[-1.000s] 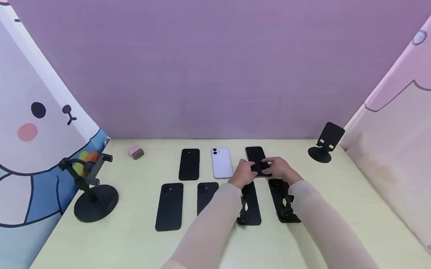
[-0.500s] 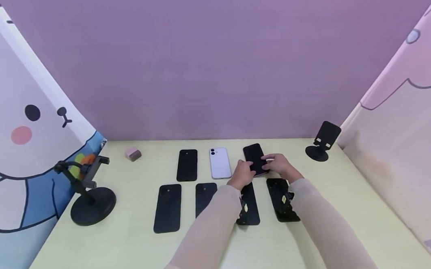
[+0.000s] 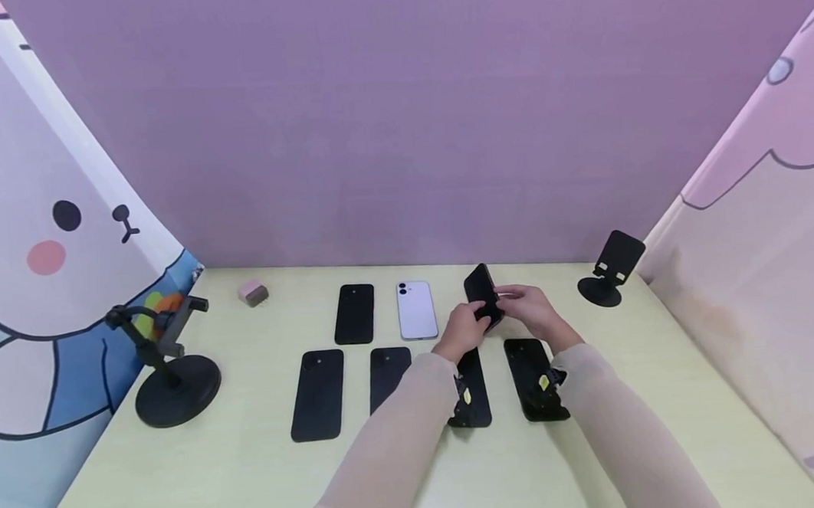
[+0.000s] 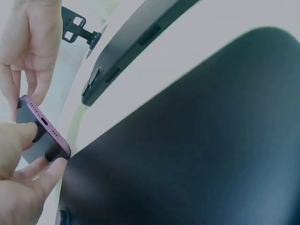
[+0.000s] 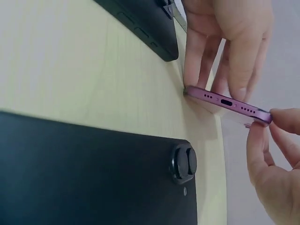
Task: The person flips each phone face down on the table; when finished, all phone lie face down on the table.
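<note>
Both hands hold a smartphone (image 3: pixel 481 288) with a dark screen, tilted up at the back of the table. My left hand (image 3: pixel 461 332) pinches its lower left side, thumb over the screen. My right hand (image 3: pixel 533 310) grips its right side with thumb and fingers. In the right wrist view the phone's purple bottom edge (image 5: pixel 220 100) shows a charging port, with the left hand (image 5: pixel 229 37) above and the right hand (image 5: pixel 276 164) below. To the left lie a pale lavender phone (image 3: pixel 417 311), camera side up, and a black phone (image 3: pixel 355 315).
A front row of black phones includes a left one (image 3: pixel 318 397), a partly covered one (image 3: pixel 388 370), and two under the wrists (image 3: pixel 478 392). A black stand (image 3: pixel 179 390) is at left, a small phone stand (image 3: pixel 618 261) at back right, a pinkish block (image 3: pixel 253 293) at back left.
The dark phone, lying flat a second ago, has been raised and turned in both hands so that it now stands tilted. The right hand has shifted slightly along its side.
</note>
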Action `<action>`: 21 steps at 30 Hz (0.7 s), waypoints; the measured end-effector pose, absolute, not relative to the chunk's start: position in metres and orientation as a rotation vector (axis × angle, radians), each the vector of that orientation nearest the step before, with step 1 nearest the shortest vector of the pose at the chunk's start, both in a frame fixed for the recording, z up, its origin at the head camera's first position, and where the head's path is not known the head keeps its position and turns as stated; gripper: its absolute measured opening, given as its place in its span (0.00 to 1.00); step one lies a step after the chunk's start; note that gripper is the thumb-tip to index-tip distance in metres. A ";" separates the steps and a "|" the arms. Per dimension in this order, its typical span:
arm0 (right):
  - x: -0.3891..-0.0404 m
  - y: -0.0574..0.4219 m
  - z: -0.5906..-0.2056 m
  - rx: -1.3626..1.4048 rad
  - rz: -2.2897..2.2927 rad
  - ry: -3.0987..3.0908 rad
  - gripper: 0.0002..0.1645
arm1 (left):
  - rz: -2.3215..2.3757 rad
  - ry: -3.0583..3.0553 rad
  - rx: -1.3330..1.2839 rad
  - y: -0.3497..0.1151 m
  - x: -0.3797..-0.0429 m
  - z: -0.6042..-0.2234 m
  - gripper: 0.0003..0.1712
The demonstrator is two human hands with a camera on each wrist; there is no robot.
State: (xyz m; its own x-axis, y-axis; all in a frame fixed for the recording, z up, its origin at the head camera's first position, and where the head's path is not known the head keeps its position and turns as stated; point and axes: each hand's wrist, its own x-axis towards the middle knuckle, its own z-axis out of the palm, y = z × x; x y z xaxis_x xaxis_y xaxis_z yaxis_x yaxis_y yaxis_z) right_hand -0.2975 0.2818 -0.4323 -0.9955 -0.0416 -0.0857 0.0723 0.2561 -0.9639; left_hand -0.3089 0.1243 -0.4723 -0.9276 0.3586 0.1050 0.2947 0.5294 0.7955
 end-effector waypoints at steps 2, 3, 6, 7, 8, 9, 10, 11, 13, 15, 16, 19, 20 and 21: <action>-0.295 0.281 -0.432 0.045 -1.941 2.349 0.25 | 1.489 2.617 0.526 0.125 -0.306 -0.471 0.22; -0.294 0.280 -0.432 0.051 -1.977 2.318 0.25 | 1.544 2.590 0.503 0.126 -0.305 -0.472 0.22; -0.291 0.279 -0.433 0.066 -2.068 2.232 0.25 | 1.689 2.490 0.429 0.125 -0.303 -0.472 0.22; -0.291 0.279 -0.434 0.069 -2.086 2.213 0.25 | 1.735 2.449 0.407 0.125 -0.302 -0.472 0.22; -0.291 0.278 -0.434 0.072 -2.101 2.199 0.25 | 1.775 2.413 0.390 0.124 -0.302 -0.472 0.22; -0.291 0.278 -0.434 0.068 -2.107 2.190 0.25 | 1.810 2.395 0.389 0.123 -0.301 -0.470 0.21; -0.291 0.278 -0.435 0.064 -2.117 2.179 0.25 | 1.843 2.365 0.378 0.123 -0.300 -0.470 0.21; -0.291 0.278 -0.435 0.061 -2.117 2.177 0.25 | 1.877 2.326 0.363 0.123 -0.300 -0.470 0.21; -0.291 0.277 -0.437 0.054 -2.123 2.168 0.24 | 1.952 2.241 0.322 0.124 -0.300 -0.469 0.21; -0.292 0.277 -0.438 0.034 -2.100 2.184 0.24 | 2.030 2.158 0.273 0.126 -0.300 -0.468 0.21; -0.292 0.277 -0.439 0.024 -2.084 2.194 0.24 | 2.060 2.109 0.236 0.127 -0.300 -0.467 0.21; -0.292 0.276 -0.440 0.020 -2.036 2.210 0.24 | 2.126 2.036 0.193 0.128 -0.301 -0.466 0.21; -0.292 0.277 -0.441 0.020 -2.020 2.215 0.24 | 2.136 2.027 0.188 0.128 -0.301 -0.465 0.21; -0.292 0.277 -0.442 0.010 -2.005 2.215 0.25 | 2.142 2.022 0.187 0.128 -0.301 -0.465 0.22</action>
